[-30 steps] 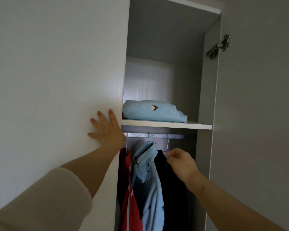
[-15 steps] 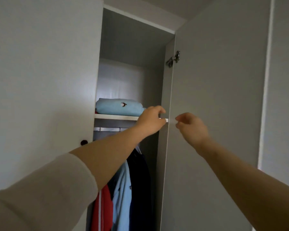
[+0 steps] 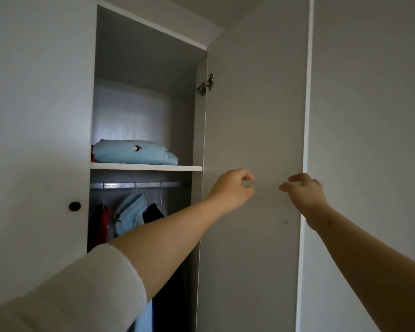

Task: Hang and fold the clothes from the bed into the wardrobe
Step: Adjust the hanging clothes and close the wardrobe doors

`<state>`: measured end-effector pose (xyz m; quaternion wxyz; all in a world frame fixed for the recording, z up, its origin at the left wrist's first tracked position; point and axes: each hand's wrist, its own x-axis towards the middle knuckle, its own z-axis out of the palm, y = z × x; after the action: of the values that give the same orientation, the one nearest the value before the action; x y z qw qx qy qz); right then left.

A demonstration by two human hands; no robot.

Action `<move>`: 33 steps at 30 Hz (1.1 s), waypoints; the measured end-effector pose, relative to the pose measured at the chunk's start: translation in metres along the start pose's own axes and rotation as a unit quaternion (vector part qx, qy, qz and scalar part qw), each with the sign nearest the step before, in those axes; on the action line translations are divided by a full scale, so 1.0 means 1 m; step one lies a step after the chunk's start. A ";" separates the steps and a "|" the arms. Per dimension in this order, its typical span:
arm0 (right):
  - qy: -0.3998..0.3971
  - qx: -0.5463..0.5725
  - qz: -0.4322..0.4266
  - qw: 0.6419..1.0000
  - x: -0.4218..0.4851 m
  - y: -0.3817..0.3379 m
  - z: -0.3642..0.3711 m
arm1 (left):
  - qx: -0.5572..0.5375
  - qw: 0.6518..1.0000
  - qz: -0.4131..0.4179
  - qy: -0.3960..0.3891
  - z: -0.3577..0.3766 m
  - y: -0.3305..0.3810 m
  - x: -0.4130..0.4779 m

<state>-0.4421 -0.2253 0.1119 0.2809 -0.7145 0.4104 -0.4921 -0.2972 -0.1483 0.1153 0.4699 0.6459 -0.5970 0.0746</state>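
Hovering before wardrobe door point(image 3: 254, 116) | left hand point(image 3: 233, 189) loosely curled, empty | right hand point(image 3: 306, 191) at its 3 o'clock, loosely curled, empty

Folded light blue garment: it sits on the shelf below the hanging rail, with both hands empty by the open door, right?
No. The head view shows the folded light blue garment on the shelf above the hanging rail, not below it. Both the left hand and right hand are empty by the open door.
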 end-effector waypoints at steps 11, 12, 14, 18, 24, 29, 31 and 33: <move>0.093 0.175 -0.029 0.980 -0.013 0.017 0.017 | -0.047 0.998 -0.011 0.051 -0.024 -0.043 -0.029; 0.084 0.205 -0.041 0.974 -0.017 0.014 0.024 | -0.047 0.997 -0.012 0.060 -0.026 -0.048 -0.034; 0.045 0.256 -0.065 0.963 -0.028 0.005 0.039 | -0.046 0.995 -0.010 0.088 -0.032 -0.056 -0.041; -0.055 0.277 -0.120 0.952 -0.051 -0.017 0.071 | -0.036 0.984 0.000 0.175 -0.055 -0.070 -0.055; -0.219 0.132 -0.170 0.952 -0.080 -0.032 0.135 | -0.011 0.962 -0.065 0.263 -0.102 -0.110 -0.093; -0.288 0.019 -0.222 0.931 -0.095 -0.048 0.198 | 0.081 0.956 -0.115 0.257 -0.138 -0.143 -0.123; -0.300 0.020 -0.228 0.926 -0.099 -0.060 0.222 | 0.121 0.951 -0.131 0.253 -0.153 -0.154 -0.130; -0.301 0.028 -0.208 0.930 -0.100 -0.071 0.244 | 0.170 0.942 -0.146 0.249 -0.166 -0.168 -0.137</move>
<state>-0.2105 -0.1041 0.0345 0.3022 -0.8904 0.1351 -0.3125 -0.1169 0.0367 0.0292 0.4926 0.7569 -0.3386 0.2642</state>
